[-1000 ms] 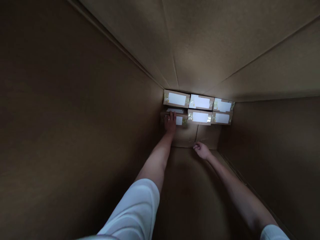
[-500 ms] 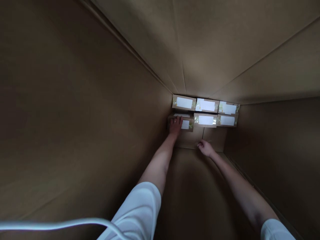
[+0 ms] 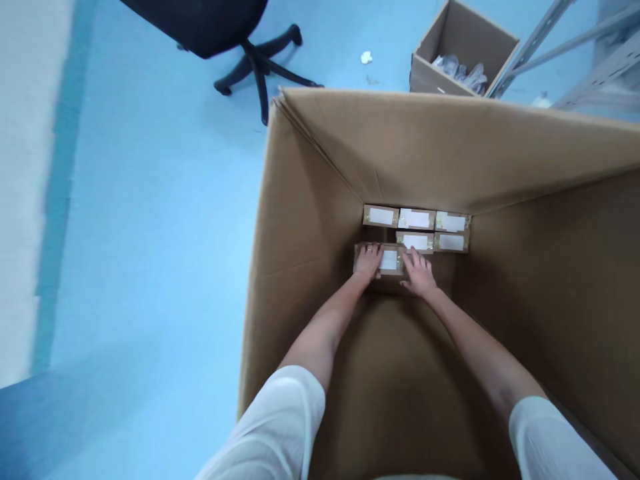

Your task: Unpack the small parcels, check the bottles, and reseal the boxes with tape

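Deep inside a large cardboard carton point(image 3: 260, 267), several small brown boxes with white labels stand in two rows against the far wall. A small box point(image 3: 389, 261) is between my hands, in front of the rows and nearer to me. My left hand point(image 3: 369, 261) grips its left end, with fingers over the top. At its right end, my right hand point(image 3: 419, 272) touches the box with its fingers spread. The back row holds a left box point(image 3: 381, 216), a middle box point(image 3: 417, 219) and a right box point(image 3: 453, 221). Two more, a middle box point(image 3: 415, 241) and a right box point(image 3: 451, 241), stand before them.
Outside the carton is a blue floor point(image 3: 160, 220), with a black wheeled chair point(image 3: 215, 23) at the top left. Behind the far rim are an open cardboard box point(image 3: 470, 40) holding clear plastic and a grey metal frame point(image 3: 535, 43).
The box under my left hand has come away from the rows toward me, showing a gap behind it. My right hand has moved up to its right end. The view now takes in the floor outside.
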A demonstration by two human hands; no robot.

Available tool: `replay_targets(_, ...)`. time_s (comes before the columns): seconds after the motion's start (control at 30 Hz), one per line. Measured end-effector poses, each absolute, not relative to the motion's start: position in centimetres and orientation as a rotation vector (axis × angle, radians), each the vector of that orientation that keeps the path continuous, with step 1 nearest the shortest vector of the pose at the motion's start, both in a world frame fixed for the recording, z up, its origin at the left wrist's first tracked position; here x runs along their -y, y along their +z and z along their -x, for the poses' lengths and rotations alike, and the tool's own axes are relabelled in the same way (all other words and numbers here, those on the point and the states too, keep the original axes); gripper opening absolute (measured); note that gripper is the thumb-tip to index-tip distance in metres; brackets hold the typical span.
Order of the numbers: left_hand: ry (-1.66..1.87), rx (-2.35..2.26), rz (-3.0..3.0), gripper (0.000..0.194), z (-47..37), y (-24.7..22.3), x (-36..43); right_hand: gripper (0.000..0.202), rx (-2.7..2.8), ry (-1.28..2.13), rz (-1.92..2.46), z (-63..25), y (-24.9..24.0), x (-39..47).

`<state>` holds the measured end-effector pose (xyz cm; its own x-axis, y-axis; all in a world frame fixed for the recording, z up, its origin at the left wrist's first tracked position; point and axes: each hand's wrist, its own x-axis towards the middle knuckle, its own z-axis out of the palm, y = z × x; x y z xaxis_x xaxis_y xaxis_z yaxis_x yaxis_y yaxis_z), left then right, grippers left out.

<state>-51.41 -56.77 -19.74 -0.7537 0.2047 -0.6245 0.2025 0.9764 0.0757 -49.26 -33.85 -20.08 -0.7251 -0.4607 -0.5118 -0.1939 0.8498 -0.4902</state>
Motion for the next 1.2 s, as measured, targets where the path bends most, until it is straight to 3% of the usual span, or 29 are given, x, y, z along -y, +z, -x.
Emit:
replay_targets(0.1, 0.036, -2.471, -0.376, 0.142, 50.9, -15.6, 54.5, 0.126, -2.446, -0.444, 0.593, 49.1, -16.6, 32.2)
replay_targets(0.2, 0.026, -2.5, -0.464, 0.14, 50.0, -11.0, 51.9, 0.129, -2.486, -0.372, 0.621, 48.3, -12.6, 29.9)
replay_targets(0.57, 0.071, -2.651, -0.921, 0.14, 48.1, 7.6, 46.5, 0.101, -2.798, -0.505, 0.545, 42.3, 7.0, 22.1)
replay_targets(0.77, 0.009, -2.478, -1.402, 0.133, 48.0, 17.0, 44.3, 0.101, -2.993, -0.563, 0.318, 35.5, 16.3, 19.9)
replay_targets(1.0, 0.014, -2.325, -1.855, 0.124, 45.8, 24.1, 36.1, 0.109, -3.18, -0.637, -0.046, 26.5, 20.3, 14.8)
replay_targets(1.2, 0.03, -2.115, -2.187, 0.125, 40.5, 25.9, 26.3, 0.113, -3.271, -0.621, -0.471, 16.4, 21.2, 10.2)
